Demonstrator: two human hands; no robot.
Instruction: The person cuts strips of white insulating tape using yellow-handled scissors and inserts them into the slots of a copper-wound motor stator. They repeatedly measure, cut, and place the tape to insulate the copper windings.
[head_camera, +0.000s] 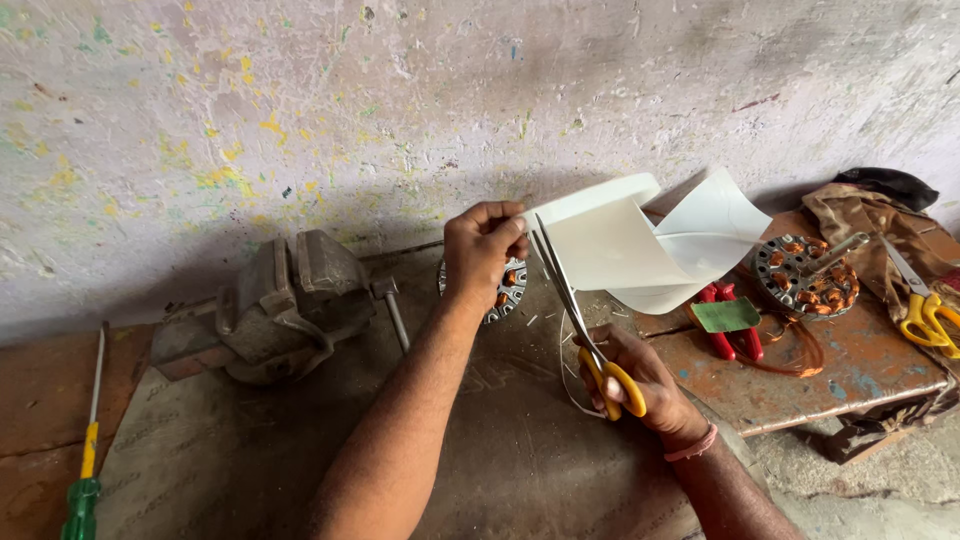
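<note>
Two scissors (590, 345); one white sheet (640, 245)

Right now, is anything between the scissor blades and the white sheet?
Nothing visible. The right hand holds the yellow-handled scissors, blades at the white sheet's edge; the left hand pinches that sheet. The blades look shut.
</note>
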